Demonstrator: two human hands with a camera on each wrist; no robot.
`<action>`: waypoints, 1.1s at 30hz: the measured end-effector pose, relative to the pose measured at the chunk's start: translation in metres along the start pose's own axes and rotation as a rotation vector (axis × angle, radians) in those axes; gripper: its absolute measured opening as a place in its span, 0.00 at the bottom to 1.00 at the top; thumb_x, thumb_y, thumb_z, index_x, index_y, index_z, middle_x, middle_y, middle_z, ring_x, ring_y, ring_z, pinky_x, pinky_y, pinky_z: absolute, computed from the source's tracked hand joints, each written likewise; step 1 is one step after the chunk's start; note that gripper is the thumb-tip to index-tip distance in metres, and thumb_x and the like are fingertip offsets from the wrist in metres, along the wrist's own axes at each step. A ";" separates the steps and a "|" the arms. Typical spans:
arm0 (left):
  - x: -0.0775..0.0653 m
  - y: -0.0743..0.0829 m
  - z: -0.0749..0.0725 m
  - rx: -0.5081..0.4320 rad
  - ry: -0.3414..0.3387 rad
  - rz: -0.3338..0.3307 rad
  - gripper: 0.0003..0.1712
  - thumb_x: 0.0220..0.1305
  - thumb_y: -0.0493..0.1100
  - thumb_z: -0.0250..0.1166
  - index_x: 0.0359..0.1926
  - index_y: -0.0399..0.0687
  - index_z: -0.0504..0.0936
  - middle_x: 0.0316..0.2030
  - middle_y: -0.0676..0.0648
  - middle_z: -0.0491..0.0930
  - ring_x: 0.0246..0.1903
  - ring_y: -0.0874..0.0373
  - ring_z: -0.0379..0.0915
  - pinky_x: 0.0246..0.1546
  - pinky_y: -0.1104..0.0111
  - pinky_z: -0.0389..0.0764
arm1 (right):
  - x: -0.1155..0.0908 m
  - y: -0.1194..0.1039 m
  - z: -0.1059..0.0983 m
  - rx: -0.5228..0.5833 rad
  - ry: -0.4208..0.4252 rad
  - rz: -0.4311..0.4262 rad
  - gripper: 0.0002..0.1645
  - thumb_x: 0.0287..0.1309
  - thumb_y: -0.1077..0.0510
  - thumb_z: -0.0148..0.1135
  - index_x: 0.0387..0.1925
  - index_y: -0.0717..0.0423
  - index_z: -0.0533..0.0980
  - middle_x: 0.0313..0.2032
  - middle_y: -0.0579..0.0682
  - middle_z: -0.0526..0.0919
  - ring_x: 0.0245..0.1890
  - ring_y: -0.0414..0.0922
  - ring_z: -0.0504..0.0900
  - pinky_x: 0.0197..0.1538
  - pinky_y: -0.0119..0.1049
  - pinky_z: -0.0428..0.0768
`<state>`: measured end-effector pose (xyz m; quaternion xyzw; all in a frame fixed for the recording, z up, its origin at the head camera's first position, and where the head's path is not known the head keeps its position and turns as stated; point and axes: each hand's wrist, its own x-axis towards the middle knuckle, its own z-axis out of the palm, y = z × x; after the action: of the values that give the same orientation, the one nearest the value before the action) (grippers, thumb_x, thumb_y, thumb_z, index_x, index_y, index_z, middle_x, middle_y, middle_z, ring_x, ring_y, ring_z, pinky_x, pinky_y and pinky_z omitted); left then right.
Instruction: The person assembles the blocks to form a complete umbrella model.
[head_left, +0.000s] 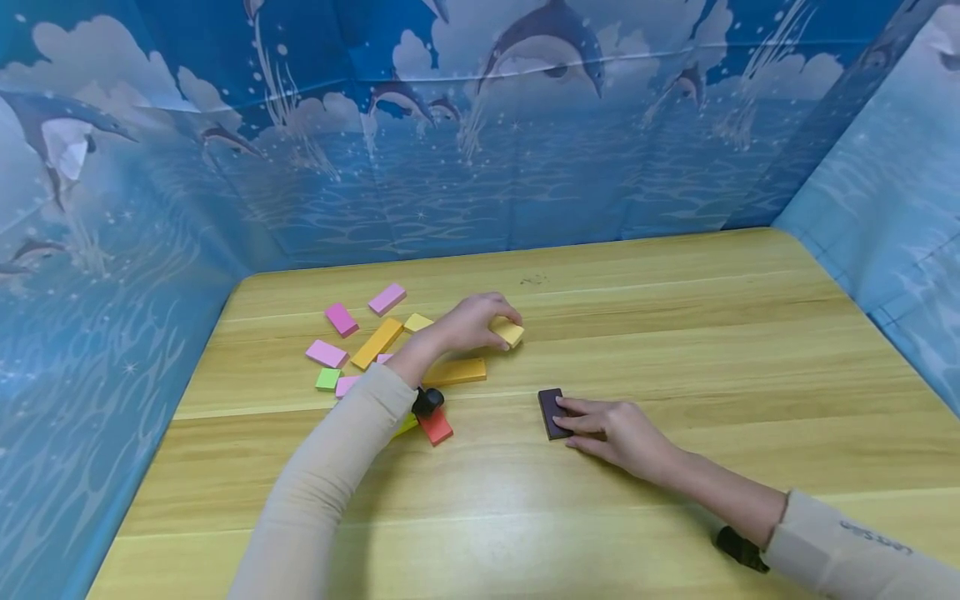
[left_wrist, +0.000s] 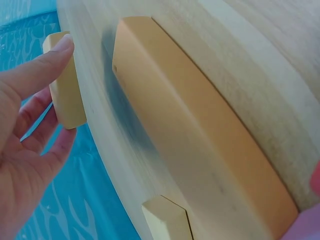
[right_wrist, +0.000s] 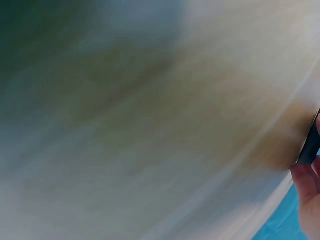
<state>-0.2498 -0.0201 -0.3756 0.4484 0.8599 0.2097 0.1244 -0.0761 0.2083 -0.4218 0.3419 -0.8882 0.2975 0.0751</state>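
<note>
My left hand [head_left: 468, 323] pinches a pale yellow block [head_left: 508, 332] between its thumb and fingertips. The left wrist view shows this yellow block [left_wrist: 67, 90] upright in that grip, beside a long orange block [left_wrist: 200, 135] on the table. To the right, my right hand [head_left: 626, 433] holds a dark, nearly black block [head_left: 552, 414] that lies on the tabletop, thumb at its near corner and fingertips over its right side. Only a sliver of this dark block [right_wrist: 311, 145] and some fingertips [right_wrist: 302, 180] show at the edge of the right wrist view.
Around the left forearm lie several loose blocks: pink [head_left: 387, 299], magenta [head_left: 342, 319], orange [head_left: 377, 342], green [head_left: 328, 380] and red [head_left: 436, 427]. The wooden table [head_left: 675, 317] ends against a blue dolphin-print curtain [head_left: 450, 167] at the back and sides.
</note>
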 end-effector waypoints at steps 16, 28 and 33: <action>0.008 0.010 0.003 0.000 -0.037 0.042 0.22 0.54 0.41 0.70 0.51 0.44 0.80 0.49 0.47 0.76 0.52 0.56 0.69 0.55 0.65 0.67 | -0.001 0.003 -0.003 -0.032 -0.061 -0.042 0.21 0.47 0.59 0.71 0.46 0.61 0.81 0.53 0.60 0.77 0.49 0.54 0.79 0.44 0.43 0.79; 0.011 0.016 0.005 0.002 -0.065 0.052 0.21 0.54 0.41 0.70 0.51 0.45 0.80 0.49 0.48 0.76 0.51 0.57 0.69 0.55 0.66 0.67 | 0.000 0.004 -0.002 -0.060 -0.016 -0.120 0.19 0.45 0.64 0.71 0.43 0.63 0.82 0.50 0.62 0.79 0.46 0.56 0.81 0.42 0.44 0.79; 0.015 0.015 0.007 0.018 -0.107 0.072 0.21 0.53 0.42 0.70 0.50 0.46 0.80 0.49 0.49 0.76 0.51 0.57 0.69 0.54 0.67 0.67 | 0.002 0.006 -0.002 -0.053 -0.023 -0.124 0.19 0.46 0.66 0.70 0.44 0.62 0.82 0.50 0.62 0.79 0.46 0.56 0.80 0.41 0.44 0.80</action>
<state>-0.2450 0.0017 -0.3747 0.4910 0.8371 0.1819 0.1586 -0.0813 0.2123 -0.4220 0.3977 -0.8736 0.2649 0.0922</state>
